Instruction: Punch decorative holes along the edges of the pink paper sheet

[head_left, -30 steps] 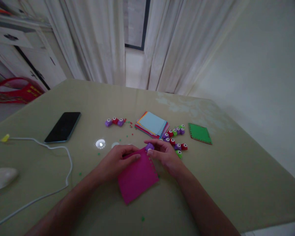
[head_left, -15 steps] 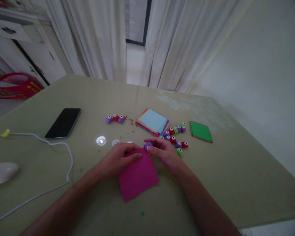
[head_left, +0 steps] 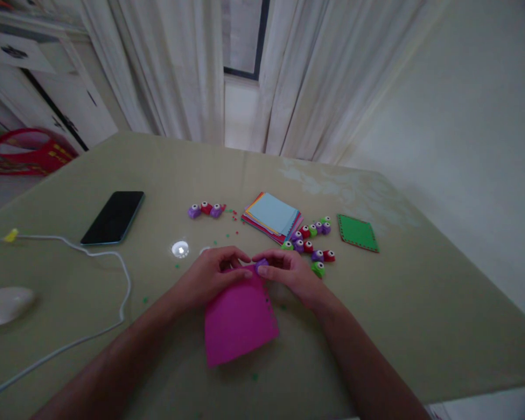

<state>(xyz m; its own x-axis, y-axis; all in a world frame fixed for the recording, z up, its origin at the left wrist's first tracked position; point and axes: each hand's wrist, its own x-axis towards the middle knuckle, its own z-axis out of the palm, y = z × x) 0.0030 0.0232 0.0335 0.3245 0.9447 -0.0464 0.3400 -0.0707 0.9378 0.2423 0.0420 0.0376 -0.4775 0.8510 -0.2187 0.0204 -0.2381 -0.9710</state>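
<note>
Purple piece (head_left: 261, 264): sits at the far right corner of the pink sheet (head_left: 240, 321), between thumb and fingers of the right hand (head_left: 293, 274).
Nearer hand: the right, directly on the piece; the fingers of the left hand (head_left: 210, 274) lie just beside it, to its left.
Right fingers: clamped on the piece, thumb on the near side.
Left fingers: pinching the sheet along its far edge, thumb on top; the other fingertips are mostly hidden.
Sheet's lie: spreads from the fingers back toward the person, slightly turned on the desk (head_left: 402, 326); roughly square, so no clear long axis. Whether its far edge is lifted cannot be told.
Marked edge: the right one, with a row of small dark marks running from near the piece toward the near right corner.
Sheet's look: plain, bright pink, thin, with a faint bend.
Piece's look: small, purple, partly covered by the thumb; no eye shows on it.
Beyond the right hand: similar eyed pieces (head_left: 307, 247) in purple, red and green, near the paper stack (head_left: 272, 213).
</note>
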